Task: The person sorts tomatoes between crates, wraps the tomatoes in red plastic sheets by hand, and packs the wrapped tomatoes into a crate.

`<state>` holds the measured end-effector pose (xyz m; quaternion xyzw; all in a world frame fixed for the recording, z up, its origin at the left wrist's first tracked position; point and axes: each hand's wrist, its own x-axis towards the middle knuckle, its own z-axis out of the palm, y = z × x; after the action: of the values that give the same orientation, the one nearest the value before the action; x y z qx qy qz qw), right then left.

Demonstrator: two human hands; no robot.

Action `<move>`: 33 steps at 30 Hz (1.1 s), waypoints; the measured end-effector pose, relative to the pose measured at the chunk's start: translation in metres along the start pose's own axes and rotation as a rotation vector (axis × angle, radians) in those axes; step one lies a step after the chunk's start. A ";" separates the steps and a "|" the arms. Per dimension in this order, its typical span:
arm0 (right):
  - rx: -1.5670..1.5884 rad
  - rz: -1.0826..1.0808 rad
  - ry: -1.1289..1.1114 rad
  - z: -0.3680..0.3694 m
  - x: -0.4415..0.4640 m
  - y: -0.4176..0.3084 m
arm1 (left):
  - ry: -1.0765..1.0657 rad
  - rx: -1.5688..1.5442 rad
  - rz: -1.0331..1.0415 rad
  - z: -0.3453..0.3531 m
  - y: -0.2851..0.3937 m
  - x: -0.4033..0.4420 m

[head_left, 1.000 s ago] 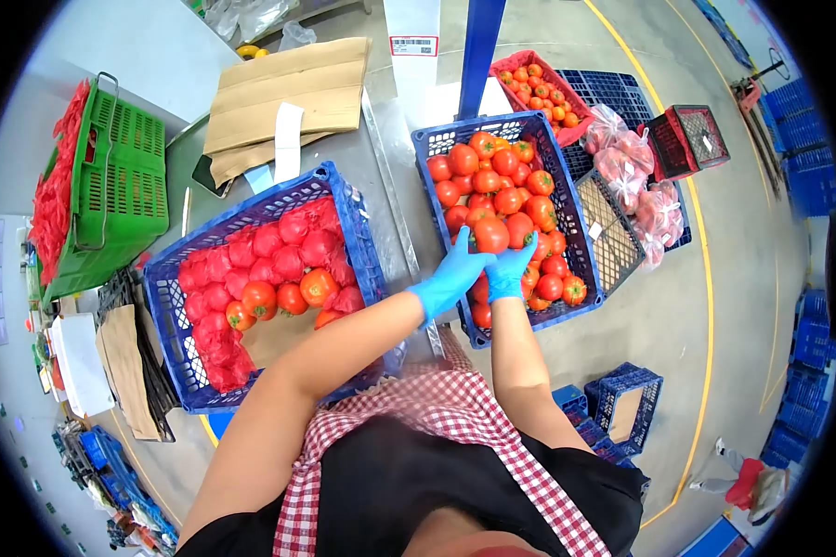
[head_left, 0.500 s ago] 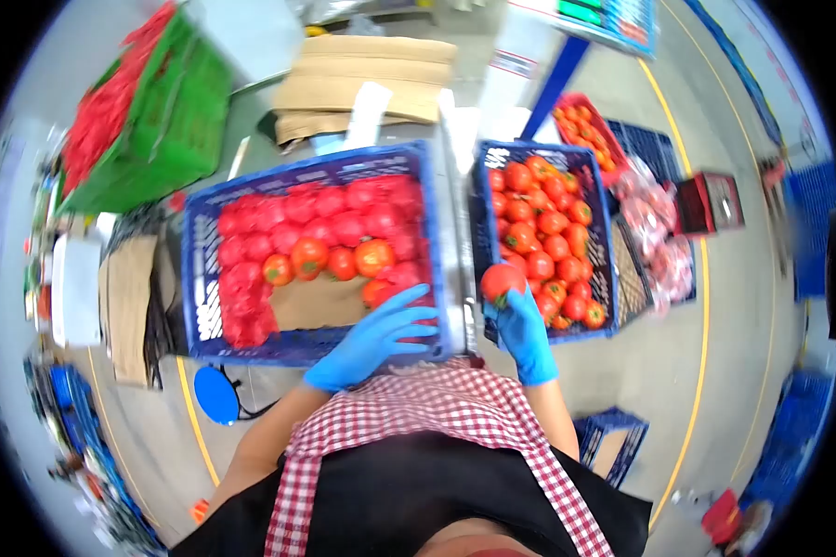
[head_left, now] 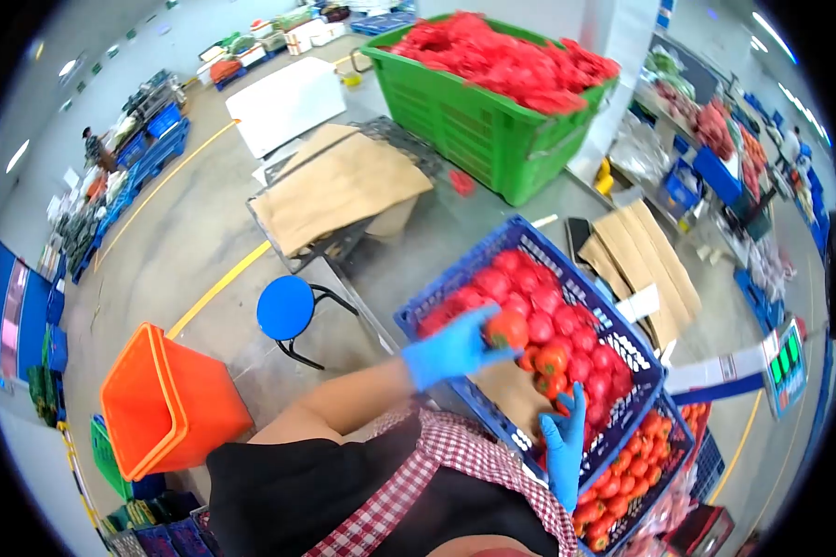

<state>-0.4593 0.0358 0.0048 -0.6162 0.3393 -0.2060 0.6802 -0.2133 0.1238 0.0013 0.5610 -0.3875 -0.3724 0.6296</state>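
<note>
My left hand (head_left: 450, 351), in a blue glove, grips a tomato (head_left: 506, 329) above a blue crate (head_left: 641, 402). Inside that crate, tomatoes in red netting (head_left: 539, 299) fill the far and right parts, several bare tomatoes (head_left: 551, 360) lie near the middle, and brown cardboard (head_left: 509, 397) shows at the bottom. My right hand (head_left: 565, 444), also gloved, is over the crate's near right part with its fingers apart and nothing in it. Beside it stands a second blue crate (head_left: 675, 452) of loose tomatoes (head_left: 633, 471).
A green crate (head_left: 478, 139) heaped with red nets (head_left: 511, 60) stands at the back. Cardboard sheets (head_left: 655, 269) and a scale display (head_left: 787, 362) are on the right. To the left are a blue stool (head_left: 285, 307), flattened cardboard (head_left: 344, 190) and an orange bin (head_left: 172, 404).
The view has swung left. My left hand has gone from empty over the netted tomatoes to gripping a tomato. My right hand no longer has its tomato and has moved over the netted tomatoes' crate.
</note>
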 end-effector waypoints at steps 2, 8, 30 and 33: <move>-0.024 0.049 -0.022 0.017 0.017 0.009 | 0.258 0.412 0.156 -0.082 0.020 0.025; -0.037 -0.022 -0.011 0.067 0.054 0.007 | 0.859 -0.733 0.207 -0.350 0.141 0.132; -0.994 -0.314 0.105 -0.004 0.111 0.060 | -0.613 1.497 0.097 0.025 -0.141 0.090; -1.232 -0.282 0.070 -0.002 0.135 0.098 | -0.568 1.600 0.133 0.037 -0.167 0.090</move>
<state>-0.3813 -0.0445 -0.1195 -0.9265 0.3331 -0.0806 0.1552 -0.2149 0.0113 -0.1555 0.6985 -0.7094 -0.0750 -0.0571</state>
